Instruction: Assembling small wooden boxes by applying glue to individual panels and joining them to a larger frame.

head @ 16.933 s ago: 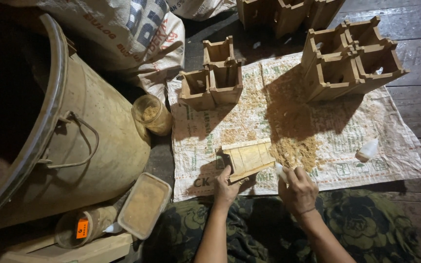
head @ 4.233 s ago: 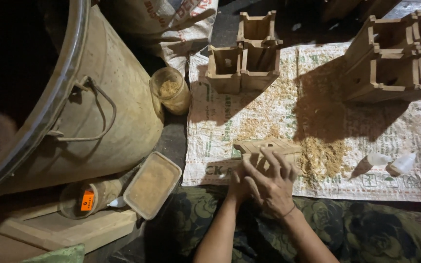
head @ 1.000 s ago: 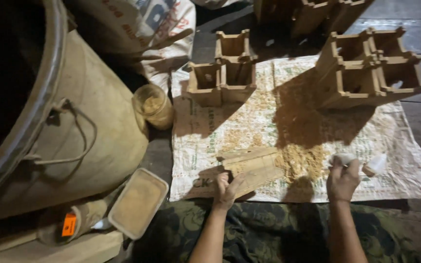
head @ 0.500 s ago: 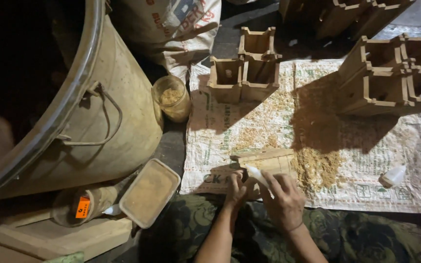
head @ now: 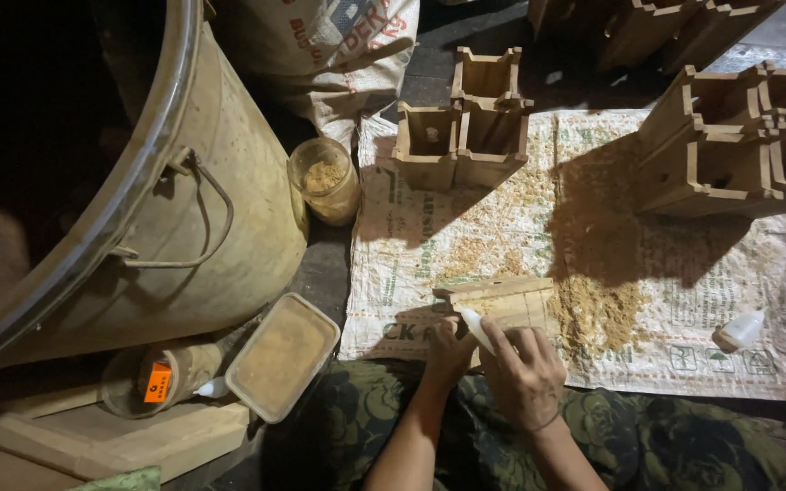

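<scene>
Sawdust, seemingly, fills jar (head: 324, 180) and tub (head: 282, 355).

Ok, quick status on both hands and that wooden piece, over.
Left hand steadies the wooden piece on the woven sack mat. Right hand holds a small white bottle, tip at the piece. Sawdust pile lies alongside.

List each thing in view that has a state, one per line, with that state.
Wooden box piece: lying flat on the sack mat, steadied by the left hand.
Small white bottle: held in the right hand, tip at the piece.
Second white bottle: lying on the mat.
Glass jar: upright, uncapped, part filled.
Rectangular tub: open, filled with sawdust.
</scene>
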